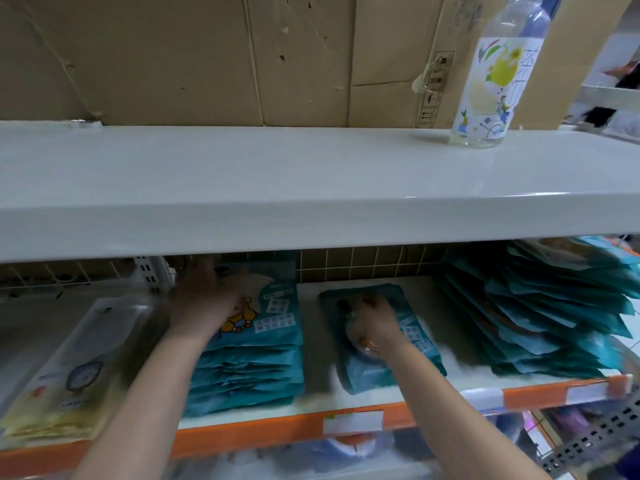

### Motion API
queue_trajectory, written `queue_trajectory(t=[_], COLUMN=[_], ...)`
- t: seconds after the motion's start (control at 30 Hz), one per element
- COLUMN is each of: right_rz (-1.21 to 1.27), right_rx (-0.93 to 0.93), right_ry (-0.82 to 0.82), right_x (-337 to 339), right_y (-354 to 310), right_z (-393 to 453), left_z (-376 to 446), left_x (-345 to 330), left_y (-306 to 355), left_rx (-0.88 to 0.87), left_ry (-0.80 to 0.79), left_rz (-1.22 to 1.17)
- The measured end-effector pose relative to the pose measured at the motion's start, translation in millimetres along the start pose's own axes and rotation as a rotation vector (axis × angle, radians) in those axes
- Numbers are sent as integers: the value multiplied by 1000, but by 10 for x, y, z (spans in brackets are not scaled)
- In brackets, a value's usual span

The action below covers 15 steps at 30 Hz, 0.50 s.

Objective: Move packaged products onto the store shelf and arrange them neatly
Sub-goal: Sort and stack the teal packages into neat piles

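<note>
Teal product packets lie on the lower shelf with its orange front edge. A row of overlapping teal packets stands at the left; my left hand rests flat on the rearmost packet of that row. A single teal packet lies flat in the middle, and my right hand presses on it with curled fingers. A slanted stack of teal packets fills the right side. The picture is blurred, so the finger grip is unclear.
A white upper shelf overhangs the lower one, with a clear drink bottle on its right and cardboard behind. Yellow-and-clear packets lie at the far left. A perforated metal panel is at the lower right.
</note>
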State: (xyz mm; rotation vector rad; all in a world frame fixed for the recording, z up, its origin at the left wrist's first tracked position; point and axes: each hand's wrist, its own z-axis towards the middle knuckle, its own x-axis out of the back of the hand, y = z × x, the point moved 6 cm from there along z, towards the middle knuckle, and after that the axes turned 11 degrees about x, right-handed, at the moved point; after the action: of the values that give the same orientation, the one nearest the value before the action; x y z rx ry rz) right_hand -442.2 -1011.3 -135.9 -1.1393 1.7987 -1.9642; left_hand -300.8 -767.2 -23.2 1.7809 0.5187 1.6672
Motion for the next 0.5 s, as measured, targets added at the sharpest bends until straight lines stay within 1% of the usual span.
queue_trajectory(t=[0.1,0.17,0.23,0.3,0.37,0.43,0.5], right_rz=[-247,-330,-338,-321,-306,-276,-232], right_rx=[-54,-116,-163,-178,-159,-127,-115], right_ry=[108,120,91,66,73,76,58], right_x=[472,731,879,960,1043,1116,1154], right_y=[342,561,736,866,937,947,948], right_z=[51,84,128,172,212,258,304], left_z=[-273,-449,-615,-702,-752,-752,-744], left_x=[-398,-811,-1297,-1774,-2094,-2301,-2383], left_y=[444,681,793,717,625,528,473], left_rx=[-126,-224,-247,-131,34,207,322], left_ry=[-143,-276,-441,-617,-707,-718,-658], left_rz=[-85,-45,23,11,-20,-95,-195])
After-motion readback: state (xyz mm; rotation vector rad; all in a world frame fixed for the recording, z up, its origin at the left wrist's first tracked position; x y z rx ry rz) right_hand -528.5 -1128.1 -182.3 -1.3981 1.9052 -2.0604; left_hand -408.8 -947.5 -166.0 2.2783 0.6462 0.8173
